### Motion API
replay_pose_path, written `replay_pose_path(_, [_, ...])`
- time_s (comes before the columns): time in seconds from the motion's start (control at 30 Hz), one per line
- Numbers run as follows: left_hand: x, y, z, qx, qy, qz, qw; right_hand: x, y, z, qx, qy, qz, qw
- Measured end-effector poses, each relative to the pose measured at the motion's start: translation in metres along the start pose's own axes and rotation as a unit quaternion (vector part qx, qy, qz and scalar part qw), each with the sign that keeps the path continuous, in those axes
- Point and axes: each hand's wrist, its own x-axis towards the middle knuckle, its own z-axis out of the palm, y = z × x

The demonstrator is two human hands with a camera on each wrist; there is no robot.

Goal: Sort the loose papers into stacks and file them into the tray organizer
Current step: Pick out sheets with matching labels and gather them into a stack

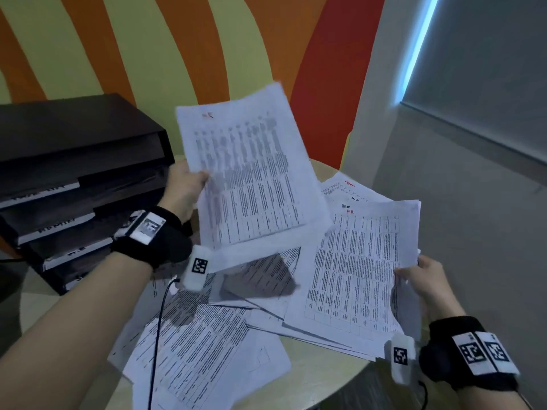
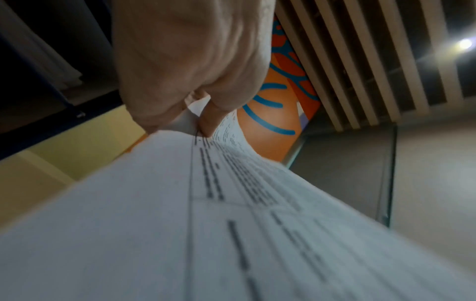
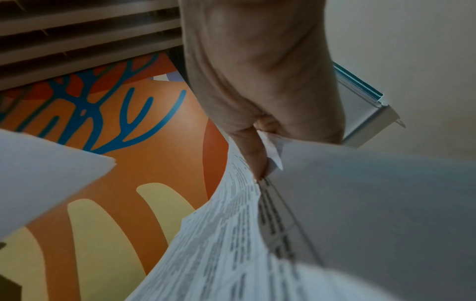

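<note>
My left hand (image 1: 189,184) pinches the left edge of a printed sheet (image 1: 248,173) and holds it tilted in the air above the table; its thumb and fingers (image 2: 206,122) clamp that sheet (image 2: 231,224) in the left wrist view. My right hand (image 1: 420,279) grips the right edge of a thin stack of printed papers (image 1: 355,273) marked in red, lifted at that side; the fingers (image 3: 255,154) pinch the stack (image 3: 257,244). More loose papers (image 1: 201,344) lie spread on the round table (image 1: 319,383). The dark tray organizer (image 1: 74,179) stands at the left, with labelled tiers.
A black cable (image 1: 157,335) runs from my left wrist over the papers. A striped orange and yellow wall (image 1: 177,54) stands behind the table, a grey wall (image 1: 473,173) to the right. The table's edge curves close at the right front.
</note>
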Motion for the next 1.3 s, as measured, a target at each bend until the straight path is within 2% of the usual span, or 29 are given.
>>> replay_pose_path(0.13, [-0.02, -0.025, 0.033, 0.095, -0.087, -0.057, 0.99, -0.008, -0.014, 0.009, 0.066, -0.061, -0.028, 0.996])
replay_pose_path(0.23, [-0.044, -0.038, 0.064, 0.177, -0.145, -0.054, 0.972, -0.009, -0.021, 0.015, 0.106, -0.107, -0.022, 0.988])
replay_pose_path(0.3, [-0.056, -0.039, 0.082, 0.172, -0.152, -0.084, 0.97, -0.009, -0.021, 0.023, 0.093, -0.114, -0.024, 0.989])
replay_pose_path(0.4, [-0.07, -0.044, 0.102, 0.063, -0.138, -0.173, 0.973, -0.01, -0.02, 0.032, 0.07, -0.11, -0.025, 0.991])
replay_pose_path(0.47, [-0.07, -0.055, 0.109, 0.065, -0.134, -0.167, 0.975, -0.011, -0.018, 0.035, 0.106, -0.138, -0.013, 0.985])
replay_pose_path(0.57, [-0.063, -0.069, 0.113, 0.104, -0.12, -0.134, 0.978, -0.018, -0.019, 0.038, 0.193, -0.21, 0.004, 0.959])
replay_pose_path(0.63, [-0.058, -0.073, 0.114, 0.123, -0.117, -0.12, 0.978, -0.015, -0.015, 0.043, 0.197, -0.213, 0.009, 0.957])
replay_pose_path(0.7, [-0.057, -0.074, 0.116, 0.115, -0.116, -0.11, 0.98, -0.012, -0.009, 0.045, 0.121, -0.194, 0.001, 0.973])
replay_pose_path(0.83, [-0.05, -0.072, 0.113, 0.131, -0.133, -0.117, 0.975, -0.005, -0.003, 0.03, -0.026, -0.075, 0.003, 0.997])
replay_pose_path(0.93, [-0.039, -0.075, 0.103, 0.301, -0.174, -0.155, 0.925, -0.001, -0.008, 0.006, -0.044, 0.023, -0.006, 0.999])
replay_pose_path(1.03, [-0.035, -0.075, 0.1, 0.418, -0.204, -0.138, 0.874, 0.007, -0.008, -0.019, -0.021, 0.095, -0.006, 0.995])
replay_pose_path(1.13, [-0.037, -0.076, 0.106, 0.44, -0.217, -0.133, 0.861, 0.014, -0.003, -0.033, -0.007, 0.127, 0.012, 0.992])
replay_pose_path(1.23, [-0.041, -0.079, 0.114, 0.432, -0.235, -0.139, 0.859, 0.017, 0.001, -0.037, -0.01, 0.129, 0.028, 0.991])
replay_pose_path(1.3, [-0.042, -0.079, 0.115, 0.432, -0.223, -0.108, 0.867, 0.016, -0.001, -0.035, -0.008, 0.119, 0.034, 0.992])
